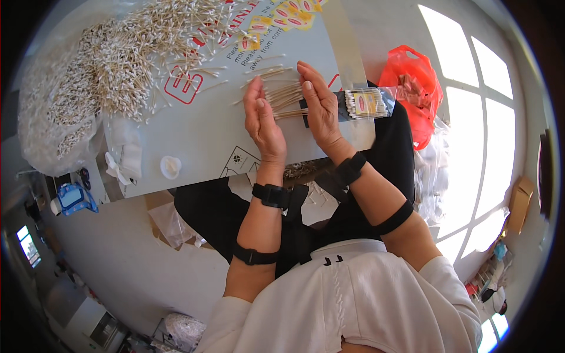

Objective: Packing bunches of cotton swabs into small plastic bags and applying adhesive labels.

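My left hand (265, 126) and my right hand (322, 112) face each other over the table, palms inward and fingers stretched out. A loose bundle of cotton swabs (285, 95) with wooden sticks lies crosswise between them, the ends of the sticks close to both palms. Several swabs stick out beyond my left fingertips. Just right of my right hand is a clear pack of cotton swabs (366, 103) with a yellow label. A dark flat piece (343, 106) lies beside it, partly hidden under my right hand.
A large heap of cotton swabs (118, 65) spills from a clear plastic bag (35, 129) at the left. Yellow labels (285, 16) lie on the table (206, 135) at the far side. A small white dish (170, 167) stands near its front edge. A red plastic bag (406, 88) is at the right.
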Demonstrator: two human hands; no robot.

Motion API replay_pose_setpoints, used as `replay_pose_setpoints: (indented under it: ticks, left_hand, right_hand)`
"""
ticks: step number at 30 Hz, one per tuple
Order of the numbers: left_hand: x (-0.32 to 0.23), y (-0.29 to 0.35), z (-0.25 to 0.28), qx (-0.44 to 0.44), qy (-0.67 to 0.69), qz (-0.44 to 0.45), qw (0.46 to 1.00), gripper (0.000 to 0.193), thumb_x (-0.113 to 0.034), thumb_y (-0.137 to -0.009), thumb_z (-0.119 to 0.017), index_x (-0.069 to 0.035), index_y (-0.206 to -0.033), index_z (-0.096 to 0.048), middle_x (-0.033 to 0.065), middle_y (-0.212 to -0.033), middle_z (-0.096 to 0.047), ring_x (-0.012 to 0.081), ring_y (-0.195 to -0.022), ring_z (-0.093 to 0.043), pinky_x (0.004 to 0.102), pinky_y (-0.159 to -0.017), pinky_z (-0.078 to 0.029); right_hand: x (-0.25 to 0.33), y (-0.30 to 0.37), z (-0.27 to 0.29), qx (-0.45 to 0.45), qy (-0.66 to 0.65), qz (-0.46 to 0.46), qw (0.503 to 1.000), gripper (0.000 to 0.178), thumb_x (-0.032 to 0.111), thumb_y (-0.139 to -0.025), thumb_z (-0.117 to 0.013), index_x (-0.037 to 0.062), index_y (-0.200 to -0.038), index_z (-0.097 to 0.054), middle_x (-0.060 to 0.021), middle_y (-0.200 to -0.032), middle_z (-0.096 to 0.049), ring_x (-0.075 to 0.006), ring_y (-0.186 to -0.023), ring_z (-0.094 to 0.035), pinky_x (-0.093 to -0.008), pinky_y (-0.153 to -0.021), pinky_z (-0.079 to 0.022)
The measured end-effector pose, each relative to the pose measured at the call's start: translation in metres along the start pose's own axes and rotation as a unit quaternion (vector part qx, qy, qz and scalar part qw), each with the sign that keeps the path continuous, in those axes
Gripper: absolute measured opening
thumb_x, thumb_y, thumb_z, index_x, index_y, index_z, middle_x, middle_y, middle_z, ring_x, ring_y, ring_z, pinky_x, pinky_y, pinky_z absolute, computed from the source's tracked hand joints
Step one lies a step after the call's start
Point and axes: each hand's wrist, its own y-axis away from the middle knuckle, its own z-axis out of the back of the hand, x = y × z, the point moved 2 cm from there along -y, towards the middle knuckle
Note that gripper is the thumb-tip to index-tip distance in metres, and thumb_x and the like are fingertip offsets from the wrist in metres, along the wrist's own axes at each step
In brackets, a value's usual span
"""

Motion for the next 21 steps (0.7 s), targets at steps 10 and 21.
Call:
replay_pose_setpoints:
  ticks: [10,21]
  left_hand:
    - [-0.015,-0.018,0.038,0.087,-0.244,-0.046,0.965,0.016,-0.002,-0.087,-0.066,-0.005,-0.103,-0.066,0.0069,-0.103,-0.062,0.0222,-0.102,-0.059,0.036,-0.093,-0.047]
    - [-0.027,-0.029,0.026,0.159,-0.343,-0.1,0.92,0.016,0.002,-0.073,-0.072,-0.005,-0.083,-0.061,0.0058,-0.086,-0.055,0.0263,-0.087,-0.056,0.0361,-0.074,-0.049]
  right_hand:
    - [0.004,0.001,0.023,-0.025,-0.004,-0.04,0.999,0.027,0.015,-0.102,-0.052,-0.0019,-0.123,-0.059,-0.0127,-0.135,-0.057,-0.0223,-0.125,-0.052,-0.0308,-0.107,-0.038]
    - [0.004,-0.001,0.023,-0.007,0.025,-0.021,0.999,0.024,0.015,-0.102,-0.053,-0.002,-0.117,-0.06,-0.0131,-0.132,-0.058,-0.0228,-0.122,-0.053,-0.0311,-0.104,-0.039]
